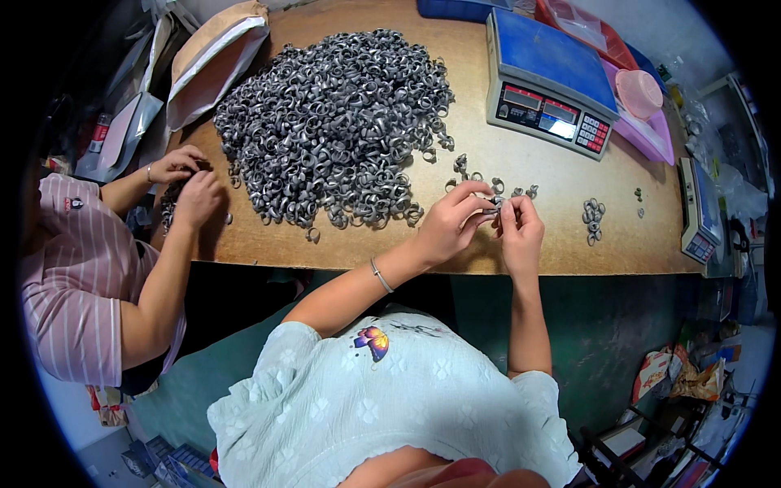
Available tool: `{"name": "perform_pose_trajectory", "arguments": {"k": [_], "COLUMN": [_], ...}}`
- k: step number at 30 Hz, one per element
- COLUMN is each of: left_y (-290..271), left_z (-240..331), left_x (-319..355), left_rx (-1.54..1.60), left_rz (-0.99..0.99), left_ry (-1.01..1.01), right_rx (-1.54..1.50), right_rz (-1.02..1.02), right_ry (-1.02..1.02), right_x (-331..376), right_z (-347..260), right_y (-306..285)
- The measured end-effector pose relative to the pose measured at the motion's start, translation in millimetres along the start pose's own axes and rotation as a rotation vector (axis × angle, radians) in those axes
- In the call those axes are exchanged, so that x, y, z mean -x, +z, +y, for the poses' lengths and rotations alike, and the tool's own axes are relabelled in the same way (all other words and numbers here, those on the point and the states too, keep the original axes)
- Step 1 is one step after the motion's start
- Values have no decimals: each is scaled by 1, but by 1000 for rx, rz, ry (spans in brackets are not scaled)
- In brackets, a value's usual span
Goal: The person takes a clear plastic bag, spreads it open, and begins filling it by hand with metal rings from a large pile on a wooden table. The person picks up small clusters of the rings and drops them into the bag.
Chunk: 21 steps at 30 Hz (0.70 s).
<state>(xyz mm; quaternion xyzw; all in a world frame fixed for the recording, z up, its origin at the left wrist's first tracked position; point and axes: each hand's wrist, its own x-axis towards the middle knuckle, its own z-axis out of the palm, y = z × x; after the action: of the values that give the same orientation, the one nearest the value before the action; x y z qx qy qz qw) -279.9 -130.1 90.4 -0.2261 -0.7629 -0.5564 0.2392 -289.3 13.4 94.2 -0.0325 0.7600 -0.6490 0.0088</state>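
Observation:
My left hand (452,221) and my right hand (521,228) meet over the wooden table (521,163), fingertips pinched together on small grey metal rings (495,203). A few loose rings (492,183) lie just beyond my fingers. A big heap of the same grey rings (338,122) covers the table to the left of my hands. A small cluster of rings (593,218) lies to the right. A thin bracelet sits on my left wrist.
A blue-topped weighing scale (549,77) stands at the back right, with pink and red trays (643,106) beyond it. A second scale (700,211) sits at the right edge. A person in a striped shirt (81,276) handles rings at the left. Padded bags (213,61) lie back left.

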Motion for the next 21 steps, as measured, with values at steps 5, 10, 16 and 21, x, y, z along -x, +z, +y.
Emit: {"name": "perform_pose_trajectory", "arguments": {"k": [5, 10, 16, 21], "left_y": [-3, -2, -7, -3], "left_z": [-8, 3, -12, -4], "left_x": [3, 4, 12, 9], "left_rx": [228, 135, 23, -6], "left_rz": [-50, 5, -104, 1], "left_ry": [-270, -361, 66, -95], "right_rx": [-31, 370, -259, -232], "right_rz": [-21, 129, -88, -42], "right_ry": [-67, -402, -2, -70], "right_x": [-2, 3, -1, -1], "right_z": [0, 7, 15, 30], "right_y": [1, 14, 0, 6]}}
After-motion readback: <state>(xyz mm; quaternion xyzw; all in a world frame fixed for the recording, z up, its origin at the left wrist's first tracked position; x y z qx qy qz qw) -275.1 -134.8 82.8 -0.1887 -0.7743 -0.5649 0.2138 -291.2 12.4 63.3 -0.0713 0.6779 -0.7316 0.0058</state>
